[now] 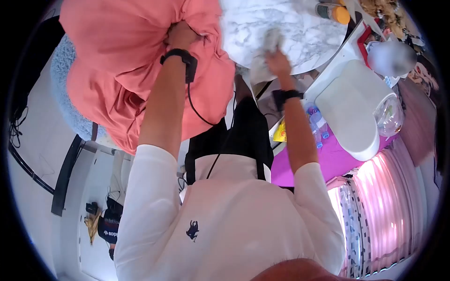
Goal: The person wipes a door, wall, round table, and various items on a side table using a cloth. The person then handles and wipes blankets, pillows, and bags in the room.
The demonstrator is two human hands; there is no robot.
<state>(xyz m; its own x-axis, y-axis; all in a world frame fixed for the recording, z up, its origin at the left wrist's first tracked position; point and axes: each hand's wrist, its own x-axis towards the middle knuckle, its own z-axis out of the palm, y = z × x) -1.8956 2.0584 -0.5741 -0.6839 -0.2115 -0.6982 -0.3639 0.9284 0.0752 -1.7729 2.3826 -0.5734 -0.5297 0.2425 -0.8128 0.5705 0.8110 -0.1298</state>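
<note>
My left hand (182,35) presses into a bulky coral-pink duvet (108,61) at the upper left. Folds of the fabric hide its fingers, so whether it grips the duvet I cannot tell. Over the edge of a round marble-patterned table (304,40), my right hand (279,63) is closed on a pale greyish-white cloth (273,40). Both the hand and the cloth are smeared by motion. Part of the cloth lies on the tabletop; a pale patch by the table edge may be more of it.
A jar with an orange lid (341,15) lies at the table's far right. Right of me are a white chair (351,107), plastic bottles (316,122), a yellow packet (280,132) and a purple surface (300,164). A black cable hangs from my left wristband (190,65).
</note>
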